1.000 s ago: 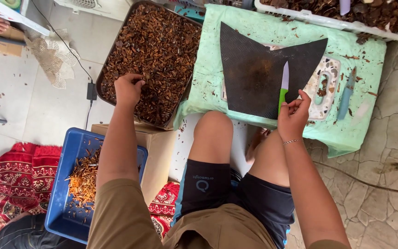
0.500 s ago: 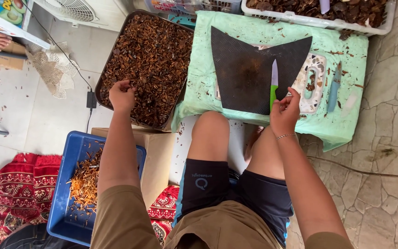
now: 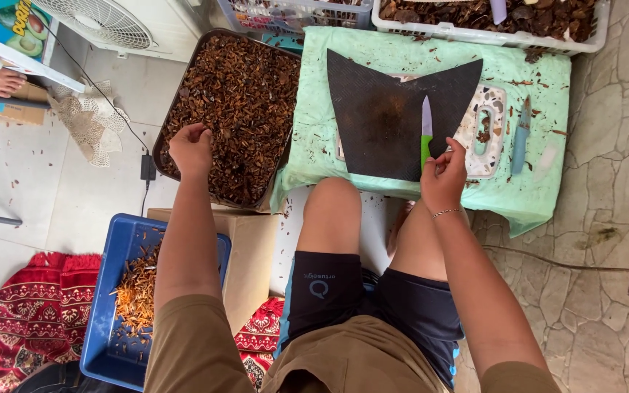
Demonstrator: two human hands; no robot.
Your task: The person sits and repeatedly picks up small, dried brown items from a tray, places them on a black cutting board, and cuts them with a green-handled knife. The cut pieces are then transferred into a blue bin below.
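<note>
Your left arm runs straight out from the shoulder, far and left, to the metal tray (image 3: 183,94) of brown dried bits. Your left hand (image 3: 191,149) sits knuckles up over the tray's near left part, fingers curled down into the bits; grip is narrow, and whether it has any bits in it cannot be told.

Your right arm reaches forward over your right knee, elbow slightly bent, a thin bracelet at the wrist. Your right hand (image 3: 443,178) is at the near edge of the table (image 3: 540,196), which carries a pale green cloth. Grip is closed on the green handle of a knife (image 3: 426,124); its pale blade points away from you and lies over the dark mat (image 3: 380,116).

The mat lies on a white board (image 3: 493,145). A second, blue-handled knife (image 3: 522,135) lies on the cloth right of the board, well clear of your hand.

A blue crate (image 3: 103,320) holding orange strips stands on the floor below your left forearm. A white crate (image 3: 489,33) of brown pieces stands at the far edge of the table.
</note>
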